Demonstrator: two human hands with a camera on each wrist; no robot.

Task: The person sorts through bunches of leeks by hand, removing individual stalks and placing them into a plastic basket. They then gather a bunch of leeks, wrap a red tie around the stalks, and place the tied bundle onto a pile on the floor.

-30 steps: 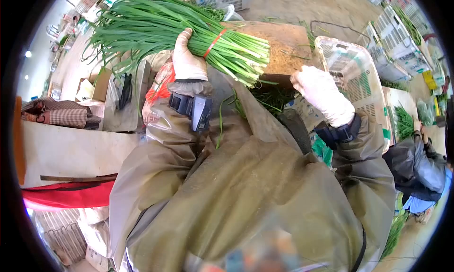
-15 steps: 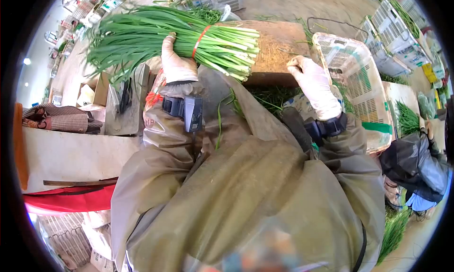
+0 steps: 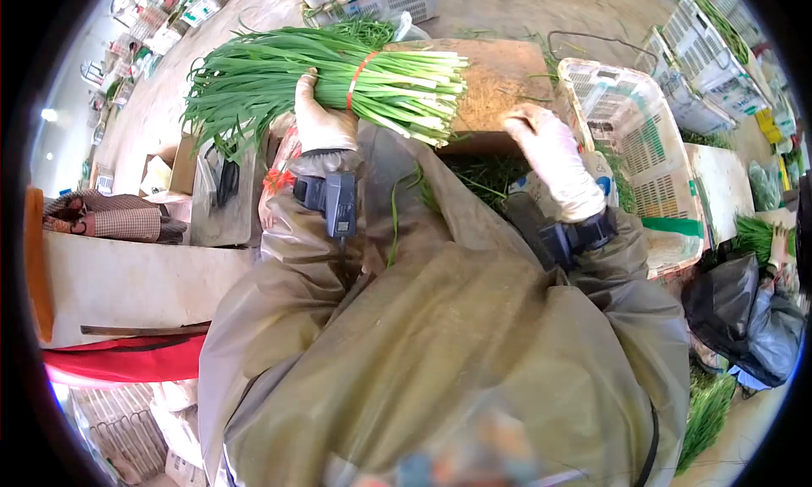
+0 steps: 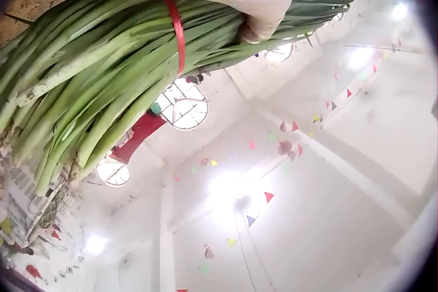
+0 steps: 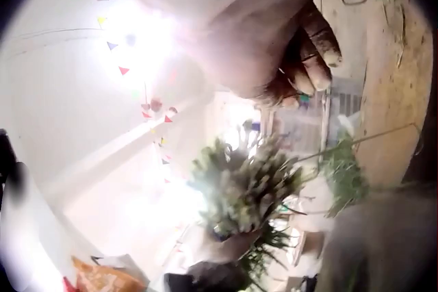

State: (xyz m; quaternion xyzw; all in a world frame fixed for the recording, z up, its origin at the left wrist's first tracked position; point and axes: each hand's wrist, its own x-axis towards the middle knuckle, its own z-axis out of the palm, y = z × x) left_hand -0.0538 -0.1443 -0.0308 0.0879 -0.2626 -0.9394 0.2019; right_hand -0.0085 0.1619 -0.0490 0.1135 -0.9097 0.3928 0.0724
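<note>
Lying more nearly crosswise than a second ago: one bundle of green stems (image 3: 406, 85), leafy tips left, pale cut ends right. Earlier slant, with the ends pointing to the near right, mostly gone.

Band, red, one (image 3: 357, 77): round the stems to the right of the holding hand; present in the earlier views also. Meaning for the work, by judgement: tying looks done on this bunch, and the turn reads as handling of a finished bundle rather than gathering.

Left hand (image 3: 325, 125), gloved: gripping the bundle from its near side, a digit curled over the stems just left of the band. Bundle touching this hand, extending to both sides of it; ends over the left part of the wooden block (image 3: 512, 72), contact with the block not certain.

Right hand (image 3: 551, 153), gloved: slightly farther left than a second ago; fingers loosely curled, nothing seen in them. Position: by the near right corner of the block, right of the cut ends and apart from them.

Adjacent: white crate (image 3: 630, 119), right of the right hand; loose greens (image 3: 484, 176), near side of the block.
</note>
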